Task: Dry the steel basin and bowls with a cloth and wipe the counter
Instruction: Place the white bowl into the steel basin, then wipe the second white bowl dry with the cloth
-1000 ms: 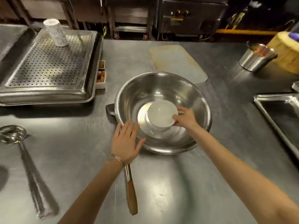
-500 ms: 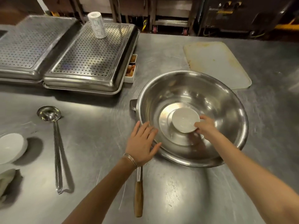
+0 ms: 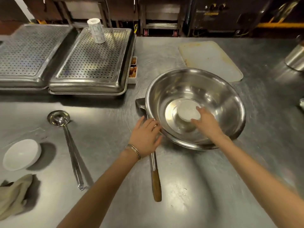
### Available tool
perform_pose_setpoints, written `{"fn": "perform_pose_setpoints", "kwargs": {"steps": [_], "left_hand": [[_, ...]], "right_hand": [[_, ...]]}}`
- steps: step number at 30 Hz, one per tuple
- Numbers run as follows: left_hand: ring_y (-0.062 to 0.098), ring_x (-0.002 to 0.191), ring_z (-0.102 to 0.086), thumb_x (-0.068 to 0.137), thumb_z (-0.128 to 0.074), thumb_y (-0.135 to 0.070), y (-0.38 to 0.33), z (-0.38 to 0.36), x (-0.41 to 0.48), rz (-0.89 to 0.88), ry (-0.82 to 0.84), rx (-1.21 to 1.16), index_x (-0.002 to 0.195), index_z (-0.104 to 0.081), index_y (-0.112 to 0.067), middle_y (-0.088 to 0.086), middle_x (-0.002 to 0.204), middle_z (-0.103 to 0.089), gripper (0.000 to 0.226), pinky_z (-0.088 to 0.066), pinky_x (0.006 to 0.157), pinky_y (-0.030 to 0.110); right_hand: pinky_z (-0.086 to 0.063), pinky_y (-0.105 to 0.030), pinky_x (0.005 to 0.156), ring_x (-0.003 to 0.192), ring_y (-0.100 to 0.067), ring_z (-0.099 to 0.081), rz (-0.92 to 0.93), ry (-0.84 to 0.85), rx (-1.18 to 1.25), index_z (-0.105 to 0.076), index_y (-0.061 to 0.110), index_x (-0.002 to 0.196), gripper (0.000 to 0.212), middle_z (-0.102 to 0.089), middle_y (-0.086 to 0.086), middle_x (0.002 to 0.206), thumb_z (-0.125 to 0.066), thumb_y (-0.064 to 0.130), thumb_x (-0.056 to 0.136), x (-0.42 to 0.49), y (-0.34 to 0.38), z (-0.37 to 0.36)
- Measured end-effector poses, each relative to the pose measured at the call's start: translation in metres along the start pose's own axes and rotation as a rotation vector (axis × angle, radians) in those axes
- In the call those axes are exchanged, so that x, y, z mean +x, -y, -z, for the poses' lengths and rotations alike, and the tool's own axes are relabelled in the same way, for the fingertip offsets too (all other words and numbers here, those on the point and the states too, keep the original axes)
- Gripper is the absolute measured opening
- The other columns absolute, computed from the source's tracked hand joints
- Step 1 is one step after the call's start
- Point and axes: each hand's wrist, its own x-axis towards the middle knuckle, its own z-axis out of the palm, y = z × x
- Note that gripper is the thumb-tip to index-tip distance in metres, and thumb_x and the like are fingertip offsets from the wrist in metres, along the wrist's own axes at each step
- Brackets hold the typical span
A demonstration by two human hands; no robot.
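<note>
A large steel basin [image 3: 218, 89] stands on the steel counter [image 3: 189, 186], right of centre. A small white bowl [image 3: 186, 110] lies upside down on its bottom. My right hand [image 3: 204, 120] reaches into the basin, its fingers and thumb around the small bowl's near edge. My left hand [image 3: 145, 137] rests with straight fingers against the basin's left outer rim. Another white bowl [image 3: 21, 154] sits at the far left. A crumpled beige cloth [image 3: 14, 195] lies at the lower left, away from both hands.
A steel ladle [image 3: 69, 145] lies left of my left arm. A wooden-handled utensil [image 3: 155, 178] pokes out from under the basin. Two perforated steel trays [image 3: 92, 63] with a paper roll [image 3: 96, 31] fill the back left. A white cutting board [image 3: 210, 60] lies behind the basin, a steel pot [image 3: 296, 58] at the right edge.
The view has swung left, bringing the second white bowl and the cloth into sight. My right hand has closed further over the small bowl; my left hand stays on the basin's rim.
</note>
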Motion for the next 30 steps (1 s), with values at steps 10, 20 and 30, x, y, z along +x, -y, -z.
{"fn": "perform_pose_setpoints", "kwargs": {"steps": [10,20,30], "left_hand": [[0.028,0.127,-0.045,0.088,-0.040,-0.041,0.096,0.035,-0.181,-0.043,-0.072,-0.033,0.132,-0.051,-0.015,0.008,0.135,-0.052,0.051,-0.025,0.107,0.047],[0.028,0.122,-0.049,0.089,-0.037,-0.040,0.214,0.074,-0.353,0.084,0.130,-0.003,0.131,-0.050,-0.015,0.009,0.134,-0.052,0.050,-0.028,0.102,0.046],[0.027,0.118,-0.051,0.086,-0.040,-0.034,0.266,0.093,-0.407,0.406,-0.025,0.004,0.125,-0.056,-0.010,0.011,0.127,-0.058,0.049,-0.031,0.102,0.040]], "right_hand": [[-0.029,-0.055,0.106,0.133,-0.034,-0.037,0.299,-0.293,-0.503,-0.042,0.007,0.137,0.057,-0.045,-0.017,0.140,-0.040,0.037,0.088,-0.192,0.131,-0.119],[-0.039,-0.049,0.102,0.127,-0.032,-0.046,0.380,-0.154,-0.411,-0.048,0.011,0.133,0.052,-0.050,-0.013,0.136,-0.040,0.033,0.086,-0.266,0.265,-0.207],[-0.044,-0.041,0.096,0.115,-0.028,-0.057,0.599,0.000,-0.313,-0.060,0.013,0.121,0.048,-0.061,-0.007,0.122,-0.037,0.034,0.084,-0.255,0.329,-0.267]]}}
